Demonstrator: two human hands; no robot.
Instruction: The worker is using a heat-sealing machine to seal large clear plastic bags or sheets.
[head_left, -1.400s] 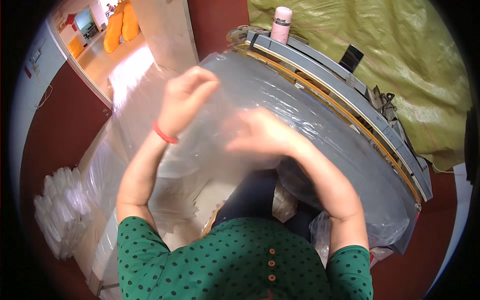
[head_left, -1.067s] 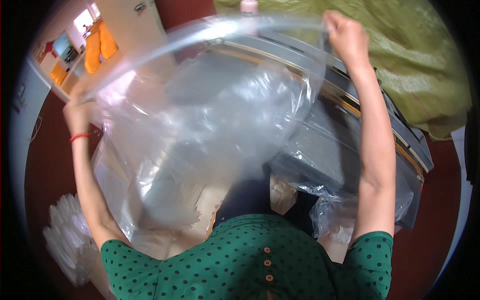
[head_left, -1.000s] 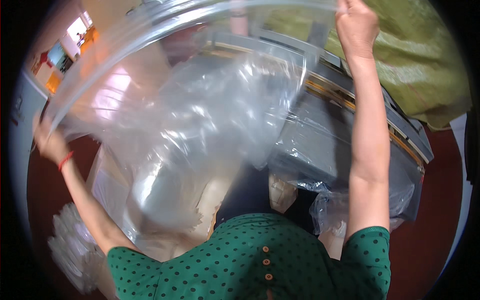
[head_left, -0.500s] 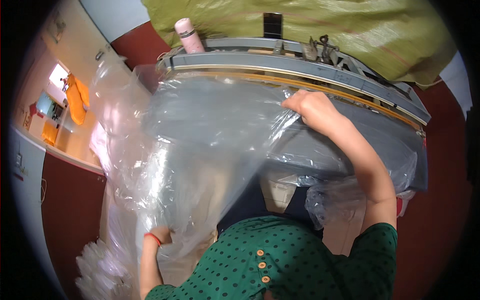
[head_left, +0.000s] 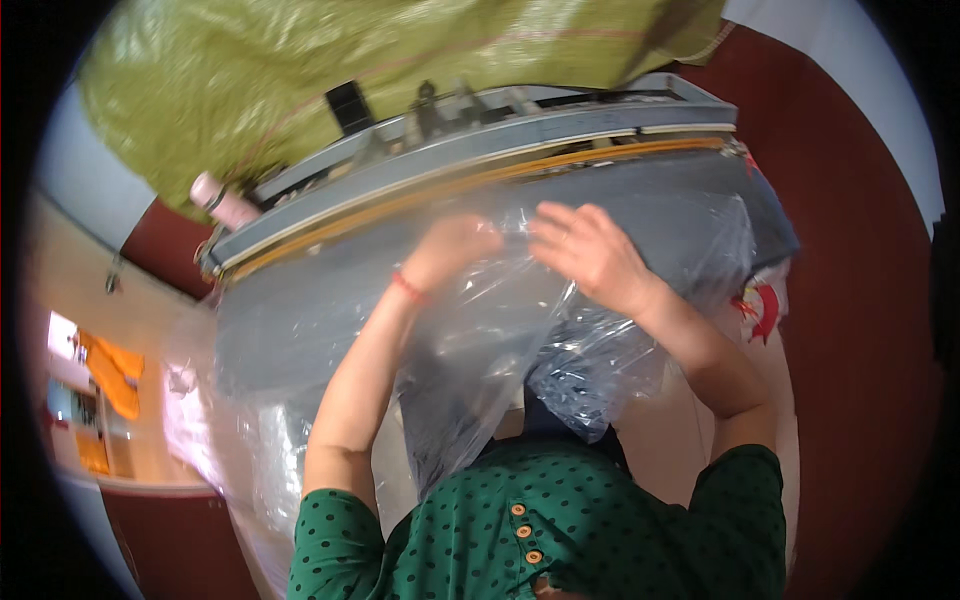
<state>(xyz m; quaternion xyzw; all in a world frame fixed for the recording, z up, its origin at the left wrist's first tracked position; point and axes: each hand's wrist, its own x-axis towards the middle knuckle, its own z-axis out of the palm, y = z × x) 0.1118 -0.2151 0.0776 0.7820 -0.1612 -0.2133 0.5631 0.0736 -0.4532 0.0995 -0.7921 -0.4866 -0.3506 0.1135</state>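
Note:
A large sheet of clear plastic film (head_left: 480,330) drapes over a long grey-topped bench (head_left: 680,190) and hangs down its near side toward my body. My left hand (head_left: 455,250), with a red band at the wrist, is above the film near the middle of the bench. Motion smears its fingers, so its grip is unclear. Just to its right, my right hand (head_left: 595,255) lies at the film's upper edge, palm down, fingers stretched out and slightly apart. More crumpled film (head_left: 590,385) bunches below my right hand at the bench's near edge.
Behind the bench top runs a grey metal frame (head_left: 480,140) with an orange strip (head_left: 480,175). A pink bottle (head_left: 225,203) stands at its left end. A yellow-green woven sheet (head_left: 450,45) covers what is behind. Red material (head_left: 765,312) hangs at the right end.
My left hand has risen from low on the left to the bench, beside my right hand. The film's lifted edge has come down. The view has turned, shifting the bench leftward.

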